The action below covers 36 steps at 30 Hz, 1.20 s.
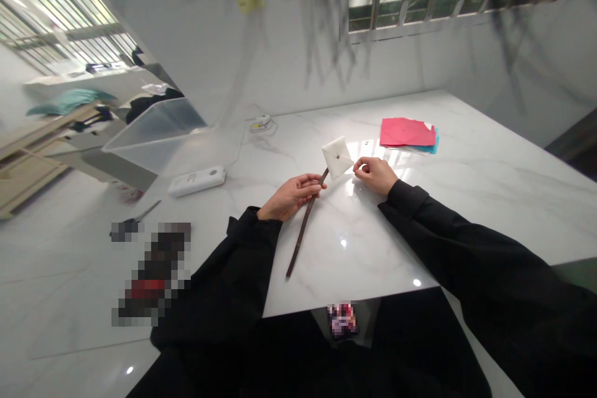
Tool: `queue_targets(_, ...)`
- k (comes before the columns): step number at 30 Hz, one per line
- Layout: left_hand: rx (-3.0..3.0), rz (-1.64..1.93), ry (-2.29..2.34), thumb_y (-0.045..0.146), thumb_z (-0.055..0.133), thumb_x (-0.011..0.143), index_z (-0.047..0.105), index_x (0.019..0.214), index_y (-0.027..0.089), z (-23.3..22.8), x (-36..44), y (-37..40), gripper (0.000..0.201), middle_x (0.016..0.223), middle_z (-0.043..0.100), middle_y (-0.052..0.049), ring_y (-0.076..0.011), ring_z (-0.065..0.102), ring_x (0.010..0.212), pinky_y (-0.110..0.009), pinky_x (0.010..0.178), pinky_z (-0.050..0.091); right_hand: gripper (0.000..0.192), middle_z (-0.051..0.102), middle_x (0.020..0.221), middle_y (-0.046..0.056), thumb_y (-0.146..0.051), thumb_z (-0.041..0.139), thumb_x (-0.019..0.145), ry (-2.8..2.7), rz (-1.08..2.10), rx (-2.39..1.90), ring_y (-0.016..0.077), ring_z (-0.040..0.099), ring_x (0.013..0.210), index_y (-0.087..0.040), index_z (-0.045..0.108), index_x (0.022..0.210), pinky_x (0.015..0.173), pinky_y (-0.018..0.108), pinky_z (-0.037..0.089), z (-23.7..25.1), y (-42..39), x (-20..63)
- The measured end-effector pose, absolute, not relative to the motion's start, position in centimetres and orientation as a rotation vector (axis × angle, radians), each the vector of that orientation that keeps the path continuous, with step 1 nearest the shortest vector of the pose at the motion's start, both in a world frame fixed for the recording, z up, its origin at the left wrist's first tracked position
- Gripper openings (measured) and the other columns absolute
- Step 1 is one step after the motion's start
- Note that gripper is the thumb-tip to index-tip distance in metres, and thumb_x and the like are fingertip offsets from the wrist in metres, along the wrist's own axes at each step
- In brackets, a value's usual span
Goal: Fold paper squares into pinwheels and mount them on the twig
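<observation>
While the left hand [291, 194] grips the upper part of a thin brown stick [304, 228], the right hand [374, 173] pinches the right corner of a folded white paper square [336, 157] pinned at the stick's top; both hands are closed on these parts, held just above the white counter [466, 199]; the stick slants down toward the counter's near edge. Risk, as a judgement: pulling the pinched corner too hard could tear the paper at the small dark pin in its centre; a loose left grip could let the stick twist and the paper slip off. A stack of red and blue paper sheets [408, 134] lies well apart to the right; scissors [135, 221] and a white box [196, 180] lie to the left.
</observation>
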State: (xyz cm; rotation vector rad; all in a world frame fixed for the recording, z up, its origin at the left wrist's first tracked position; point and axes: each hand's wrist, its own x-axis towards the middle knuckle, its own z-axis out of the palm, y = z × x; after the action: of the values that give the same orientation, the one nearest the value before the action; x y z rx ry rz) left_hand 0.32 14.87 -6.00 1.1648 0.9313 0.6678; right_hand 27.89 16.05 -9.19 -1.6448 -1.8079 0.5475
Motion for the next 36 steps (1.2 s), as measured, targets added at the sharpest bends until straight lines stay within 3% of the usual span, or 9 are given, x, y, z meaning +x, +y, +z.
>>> queue_targets(4,1.175,0.675,0.927,0.029,0.09,0.075,0.072,0.114,0.018,-6.25,0.18,15.06,0.045,0.116,0.074,-0.01,-0.0134,0.063,0.085,-0.027,0.076,0.047,0.018,0.059,0.058,-0.004,-0.024,0.057,0.079,-1.699,0.567,-1.651,0.0172,0.053,0.059,-0.02,0.068,0.093,0.066,0.028,0.036,-9.46,16.29,27.99)
queue_targets(15,1.137,0.707,0.924,0.029,0.092,0.071,0.069,0.111,0.018,-6.26,0.09,15.0,0.047,0.112,0.073,-0.008,-0.0124,0.063,0.084,-0.027,0.078,0.048,0.065,0.056,0.058,-0.008,-0.026,0.054,0.076,-1.609,0.615,-1.577,0.019,0.055,0.06,-0.017,0.055,0.141,0.071,0.03,0.041,-9.41,16.05,28.02)
queue_targets(19,1.134,0.701,0.922,0.029,0.092,0.071,0.069,0.112,0.018,-6.2,-0.02,15.0,0.048,0.112,0.073,-0.008,-0.0119,0.063,0.083,-0.026,0.077,0.047,0.071,0.056,0.059,-0.008,-0.026,0.054,0.077,-1.628,0.62,-1.557,0.0178,0.055,0.06,-0.016,0.053,0.147,0.071,0.029,0.043,-9.3,15.95,27.95)
queue_targets(27,1.111,0.704,0.917,0.028,0.093,0.071,0.068,0.112,0.017,-6.16,-0.06,14.96,0.049,0.111,0.073,-0.007,-0.0106,0.063,0.083,-0.025,0.078,0.047,0.065,0.055,0.056,-0.008,-0.026,0.054,0.078,-1.665,0.644,-1.561,0.0159,0.052,0.059,-0.013,0.062,0.141,0.07,0.028,0.041,-9.15,15.96,27.65)
queue_targets(30,1.121,0.708,0.914,0.029,0.093,0.072,0.068,0.113,0.018,-6.18,-0.08,14.93,0.049,0.113,0.072,-0.008,-0.0113,0.064,0.085,-0.026,0.08,0.048,0.043,0.055,0.055,-0.005,-0.03,0.056,0.078,-1.775,0.745,-1.547,0.0155,0.052,0.06,-0.015,0.078,0.112,0.066,0.028,0.038,-8.85,16.09,27.69)
queue_targets(33,1.128,0.713,0.908,0.029,0.092,0.073,0.069,0.114,0.018,-6.19,-0.12,14.93,0.049,0.115,0.072,-0.008,-0.0119,0.064,0.086,-0.027,0.082,0.048,0.028,0.057,0.056,-0.001,-0.033,0.054,0.078,-1.839,0.79,-1.564,0.0159,0.053,0.062,-0.017,0.077,0.072,0.064,0.029,0.036,-8.74,16.34,27.87)
queue_targets(36,1.119,0.71,0.907,0.029,0.092,0.073,0.069,0.114,0.018,-6.19,-0.14,14.95,0.048,0.115,0.072,-0.008,-0.0116,0.063,0.085,-0.027,0.083,0.048,0.027,0.06,0.059,0.0,-0.034,0.054,0.078,-1.777,0.76,-1.561,0.0161,0.054,0.063,-0.018,0.073,0.069,0.065,0.029,0.036,-8.95,16.48,27.92)
